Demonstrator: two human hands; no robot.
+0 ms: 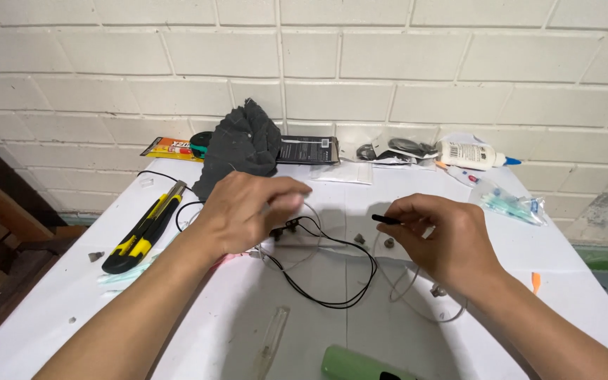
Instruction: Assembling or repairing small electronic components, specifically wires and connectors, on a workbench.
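We observe both hands working above the white table (529,246). The left hand (248,211) hovers over the middle of the table, its fingers (286,193) curled narrowly together near one end of a thin black cable (346,281); motion blur prevents us from confirming contact. The right hand (445,243) holds a small black tool (385,219) pinched between thumb and forefinger, tip pointing left. The cable lies in a loop on the table between the two hands, beside a clear tube (423,302). Small grey parts (388,243) rest just under the tool. Left of the hands lies a yellow-and-black utility knife (142,229). A dark cloth (244,144) and a white glue bottle (469,155) sit by the brick wall (388,63).
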